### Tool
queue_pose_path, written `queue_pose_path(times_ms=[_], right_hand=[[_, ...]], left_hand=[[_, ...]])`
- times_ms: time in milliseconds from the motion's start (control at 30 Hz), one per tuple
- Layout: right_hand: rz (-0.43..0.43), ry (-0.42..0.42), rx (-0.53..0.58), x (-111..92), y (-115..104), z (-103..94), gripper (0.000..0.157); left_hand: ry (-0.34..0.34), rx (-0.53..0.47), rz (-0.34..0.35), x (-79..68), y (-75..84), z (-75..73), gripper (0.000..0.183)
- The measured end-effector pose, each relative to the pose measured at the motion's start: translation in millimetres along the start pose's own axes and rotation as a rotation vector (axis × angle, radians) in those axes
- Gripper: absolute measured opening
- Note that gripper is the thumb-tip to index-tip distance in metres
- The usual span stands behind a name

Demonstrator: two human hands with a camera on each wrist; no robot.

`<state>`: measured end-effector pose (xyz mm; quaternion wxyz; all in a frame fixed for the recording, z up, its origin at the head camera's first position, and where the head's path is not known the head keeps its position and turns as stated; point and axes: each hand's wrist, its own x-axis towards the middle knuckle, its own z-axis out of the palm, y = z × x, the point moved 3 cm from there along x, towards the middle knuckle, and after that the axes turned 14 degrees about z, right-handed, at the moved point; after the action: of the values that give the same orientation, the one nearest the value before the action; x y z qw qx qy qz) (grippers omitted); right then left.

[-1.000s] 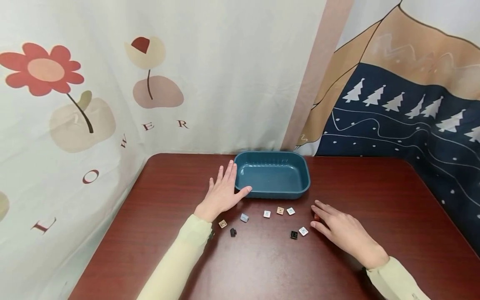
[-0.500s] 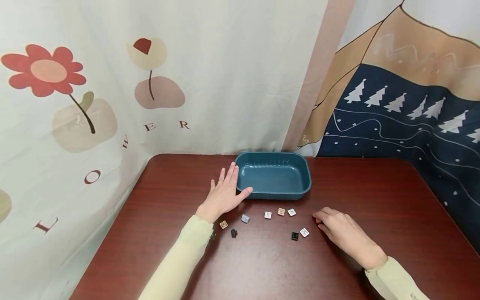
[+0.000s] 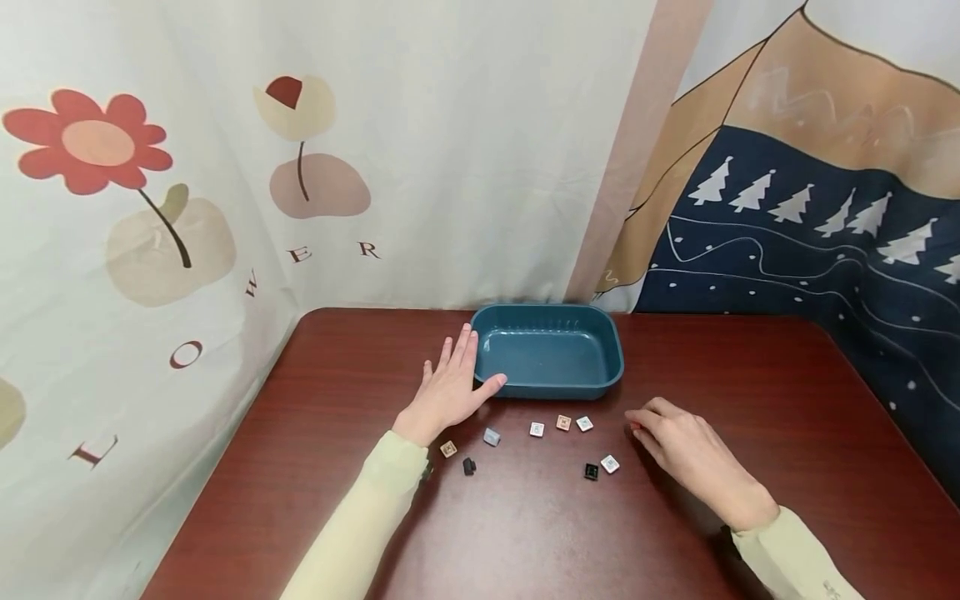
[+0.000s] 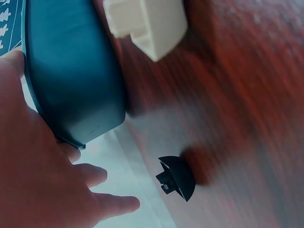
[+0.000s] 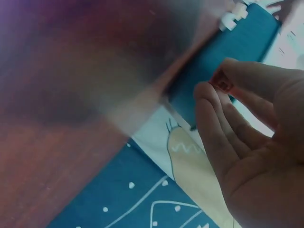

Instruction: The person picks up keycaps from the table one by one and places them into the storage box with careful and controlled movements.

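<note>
My left hand rests with straight, spread fingers against the left end of a teal plastic bin. Between thumb and fingertips, my right hand pinches a small red keycap, mostly covered by the fingers. Nearest to that hand lie a white keycap and a black keycap. In front of the bin are two more white keycaps and a tan one. By the left wrist sit a grey-blue keycap, another black keycap and another tan keycap.
The dark red-brown table carries everything. A printed curtain hangs along its back and left edges, and a navy section with white trees covers the right side. The bin stands close to the back edge.
The fingers of my right hand have closed on the red keycap and the hand has risen slightly. My left hand has stayed against the bin.
</note>
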<state>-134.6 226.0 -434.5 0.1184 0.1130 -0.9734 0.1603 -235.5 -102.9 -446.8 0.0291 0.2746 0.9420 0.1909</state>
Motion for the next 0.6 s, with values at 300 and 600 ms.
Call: queue_pose_path(times_ms=[300,600], right_hand=[[-0.03,0.187,0.069,8,-7,-21.8,0.035],[0.053,0.207,0.208,28,-18,-26.6,0.037]], left_hand=[[-0.007,-0.003,-0.001,2.0,1.8,2.7,0.1],[-0.004,0.003,-0.012,-1.0,-0.2,0.7,0.1]])
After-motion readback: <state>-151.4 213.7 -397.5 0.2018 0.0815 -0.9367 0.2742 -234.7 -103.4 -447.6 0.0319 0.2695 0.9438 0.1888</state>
